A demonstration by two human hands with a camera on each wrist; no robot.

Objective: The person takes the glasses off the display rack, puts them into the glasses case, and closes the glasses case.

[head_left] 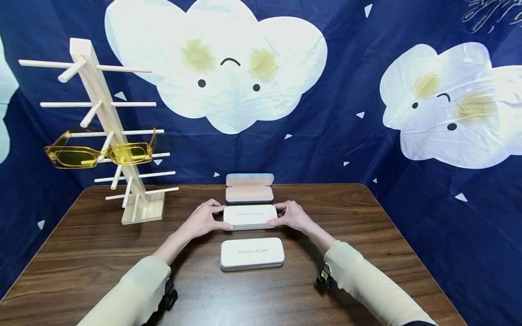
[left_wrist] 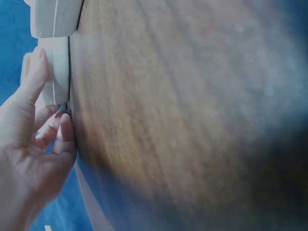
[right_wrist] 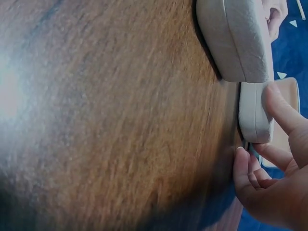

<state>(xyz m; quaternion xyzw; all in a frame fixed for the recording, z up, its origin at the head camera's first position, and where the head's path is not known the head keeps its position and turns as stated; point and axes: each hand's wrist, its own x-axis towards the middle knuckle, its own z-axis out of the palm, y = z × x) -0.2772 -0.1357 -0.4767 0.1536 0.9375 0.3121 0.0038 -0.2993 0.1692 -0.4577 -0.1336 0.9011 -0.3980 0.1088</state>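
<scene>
In the head view a white glasses case [head_left: 250, 218] with its lid down lies across the middle of the table. My left hand [head_left: 205, 220] grips its left end, thumb at the front edge and fingers toward the back. At the opposite end my right hand [head_left: 294, 216] holds it the same way. Both wrist views show thumb and forefinger on the case's ends, the other fingers curled beside the table. Nearer to me lies a second closed white case [head_left: 252, 259] with printed lettering. Just behind the held one, a third case [head_left: 249, 194] stands with its lid up, pinkish inside.
A wooden glasses stand [head_left: 134, 181] with several pegs rises at the table's back left. Yellow-framed sunglasses [head_left: 129, 154] hang on it. Behind the wooden table [head_left: 346, 271] hangs a blue curtain [head_left: 346, 27] with cloud prints.
</scene>
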